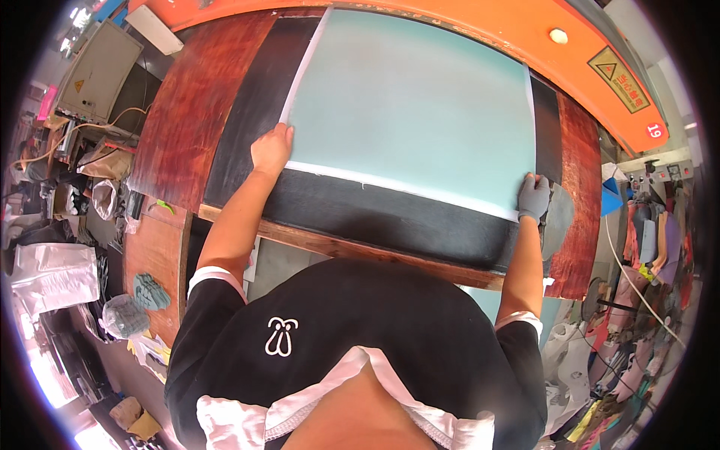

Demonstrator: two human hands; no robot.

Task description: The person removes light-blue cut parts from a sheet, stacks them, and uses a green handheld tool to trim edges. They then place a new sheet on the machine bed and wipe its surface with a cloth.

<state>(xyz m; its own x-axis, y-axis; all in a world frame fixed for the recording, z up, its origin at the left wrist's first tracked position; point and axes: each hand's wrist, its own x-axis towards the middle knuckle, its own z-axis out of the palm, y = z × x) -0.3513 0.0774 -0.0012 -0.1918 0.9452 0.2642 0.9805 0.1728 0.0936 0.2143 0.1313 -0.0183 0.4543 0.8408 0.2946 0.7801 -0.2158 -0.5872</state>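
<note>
A large pale blue-green sheet (pixel 412 105) with white edges lies flat over a black board (pixel 360 206). Its far edge runs up to the orange machine. My bare left hand (pixel 273 150) is closed on the sheet's near left corner, thumb and fingers at the edge. At the near right corner, my right hand (pixel 532 196), in a grey glove, has its fingers closed on the sheet's edge. A flat grey rounded piece (pixel 557 223) lies just right of the glove.
An orange machine beam (pixel 480 30) with a yellow warning label spans the far side. Reddish-brown wooden panels (pixel 202 97) flank the black board. A wooden side table (pixel 156 247) at left holds blue-green pieces (pixel 151 291). Piled coloured scraps (pixel 652 240) and a white cable (pixel 637 289) are at right.
</note>
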